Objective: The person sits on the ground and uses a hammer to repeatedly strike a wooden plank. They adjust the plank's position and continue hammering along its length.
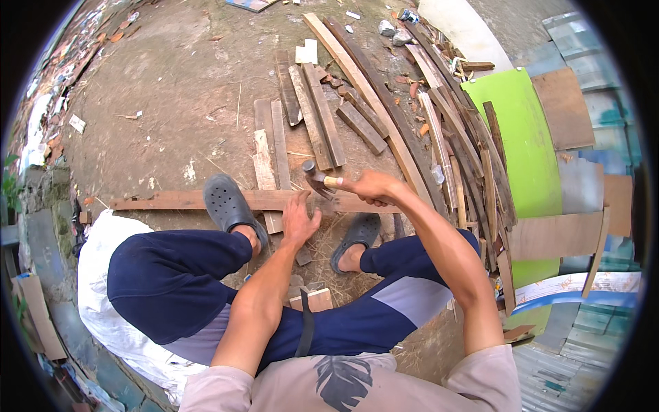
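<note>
A claw hammer with a dark metal head and a light wooden handle is in my right hand, which is closed round the handle. The hammer's head hangs above a long brown plank lying crosswise in front of me. My left hand rests on that plank just left of the hammer, its fingers stretched forward and the thumb apart. One of my grey clogs stands over the plank on the left. The other clog is on the right, close to the plank's near edge.
Several short boards lie beyond the plank. Long timbers and a heap of wood strips are on the right, beside a green panel. A white sack lies at my left, near a block wall. Wood offcuts lie between my legs.
</note>
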Available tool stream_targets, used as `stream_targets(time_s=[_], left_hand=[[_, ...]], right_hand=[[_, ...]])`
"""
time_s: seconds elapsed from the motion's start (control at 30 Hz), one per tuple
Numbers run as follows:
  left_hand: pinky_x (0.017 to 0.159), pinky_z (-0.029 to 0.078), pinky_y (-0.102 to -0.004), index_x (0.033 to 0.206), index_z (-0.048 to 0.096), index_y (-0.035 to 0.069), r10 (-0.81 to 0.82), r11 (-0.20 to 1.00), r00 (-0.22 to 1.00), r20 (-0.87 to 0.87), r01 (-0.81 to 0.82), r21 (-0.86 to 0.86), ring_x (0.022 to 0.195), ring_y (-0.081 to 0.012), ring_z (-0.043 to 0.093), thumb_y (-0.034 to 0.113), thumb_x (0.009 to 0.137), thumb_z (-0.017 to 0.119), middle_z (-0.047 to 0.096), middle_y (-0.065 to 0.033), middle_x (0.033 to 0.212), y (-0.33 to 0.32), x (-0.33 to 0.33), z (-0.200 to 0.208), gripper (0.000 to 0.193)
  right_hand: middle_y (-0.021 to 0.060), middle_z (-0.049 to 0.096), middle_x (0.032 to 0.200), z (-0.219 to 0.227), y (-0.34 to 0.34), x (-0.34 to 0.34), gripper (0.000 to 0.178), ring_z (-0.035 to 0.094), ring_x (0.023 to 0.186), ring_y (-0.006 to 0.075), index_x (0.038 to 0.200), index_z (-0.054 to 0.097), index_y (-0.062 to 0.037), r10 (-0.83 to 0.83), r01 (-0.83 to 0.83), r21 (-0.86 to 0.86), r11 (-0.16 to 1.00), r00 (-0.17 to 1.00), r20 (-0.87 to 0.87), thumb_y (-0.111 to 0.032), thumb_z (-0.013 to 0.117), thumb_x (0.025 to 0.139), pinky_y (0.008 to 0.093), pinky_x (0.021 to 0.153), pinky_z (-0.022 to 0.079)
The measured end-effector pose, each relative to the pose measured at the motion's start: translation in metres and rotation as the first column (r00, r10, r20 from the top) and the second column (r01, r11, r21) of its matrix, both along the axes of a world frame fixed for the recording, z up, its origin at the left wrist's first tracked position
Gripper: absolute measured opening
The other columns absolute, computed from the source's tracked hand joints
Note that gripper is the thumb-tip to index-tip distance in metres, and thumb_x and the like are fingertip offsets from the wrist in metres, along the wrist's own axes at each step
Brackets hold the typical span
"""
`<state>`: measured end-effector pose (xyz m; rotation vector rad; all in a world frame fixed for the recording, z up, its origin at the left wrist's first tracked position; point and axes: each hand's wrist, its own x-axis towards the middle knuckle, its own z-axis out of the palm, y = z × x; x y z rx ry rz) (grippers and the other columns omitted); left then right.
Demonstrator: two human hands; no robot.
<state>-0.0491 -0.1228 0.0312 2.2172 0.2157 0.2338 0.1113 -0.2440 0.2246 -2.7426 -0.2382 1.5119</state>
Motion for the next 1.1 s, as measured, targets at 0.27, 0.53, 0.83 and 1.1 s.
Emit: stream_targets(time_s=[0.27, 0.53, 0.83, 1.1], left_hand=[[0.101, 0.044, -0.0441, 0.116, 0.065, 0.007, 0.087, 0.991, 0.986, -0.139, -0.101, -0.092, 0.115, -0.0362, 0.056, 0.019, 0.086, 0.068, 0.062, -0.0176, 0.119, -0.02, 0.038, 0.016, 0.033], [0.113, 0.03, -0.0543, 0.145, 0.043, 0.01, -0.019, 0.985, 0.972, -0.236, 0.058, 0.162, 0.142, -0.041, 0.029, 0.034, 0.083, 0.073, 0.031, -0.022, 0.153, -0.037, 0.038, 0.021, 0.073], [0.118, 0.019, -0.0547, 0.145, 0.043, 0.008, -0.194, 0.874, 0.946, -0.258, 0.287, 0.392, 0.146, -0.0411, 0.022, 0.043, 0.08, 0.073, 0.026, -0.0251, 0.155, -0.063, 0.06, 0.022, 0.079], [0.113, 0.034, -0.0475, 0.144, 0.043, 0.003, -0.543, 0.52, 0.667, -0.51, 0.744, 0.42, 0.14, -0.0358, 0.038, 0.058, 0.08, 0.069, 0.046, -0.0223, 0.145, -0.075, 0.116, 0.011, 0.088]], right_hand=[[0.0221, 0.065, 0.062, 0.05, -0.106, -0.022, 0.076, 0.068, 0.064, 0.0381, 0.071, 0.069, 0.0054, -0.198, 0.189, 0.062, 0.98, 0.935, 0.294, -0.066, 0.054, 0.089, 0.0468, 0.066, 0.053], [0.0282, 0.07, 0.086, 0.012, -0.174, -0.045, 0.069, 0.07, 0.087, 0.0416, 0.087, 0.072, 0.0071, -0.189, 0.233, -0.035, 0.972, 0.861, 0.473, -0.061, 0.064, 0.085, 0.0485, 0.077, 0.054], [0.0274, 0.07, 0.088, 0.012, -0.21, -0.058, 0.059, 0.07, 0.089, 0.041, 0.088, 0.073, 0.0063, -0.296, 0.329, 0.024, 0.944, 0.811, 0.505, -0.053, 0.073, 0.082, 0.0481, 0.078, 0.054], [0.0257, 0.071, 0.094, 0.031, -0.213, -0.057, 0.045, 0.07, 0.091, 0.0389, 0.095, 0.07, 0.0058, -0.358, 0.386, 0.087, 0.918, 0.716, 0.6, -0.037, 0.075, 0.082, 0.0463, 0.081, 0.054]])
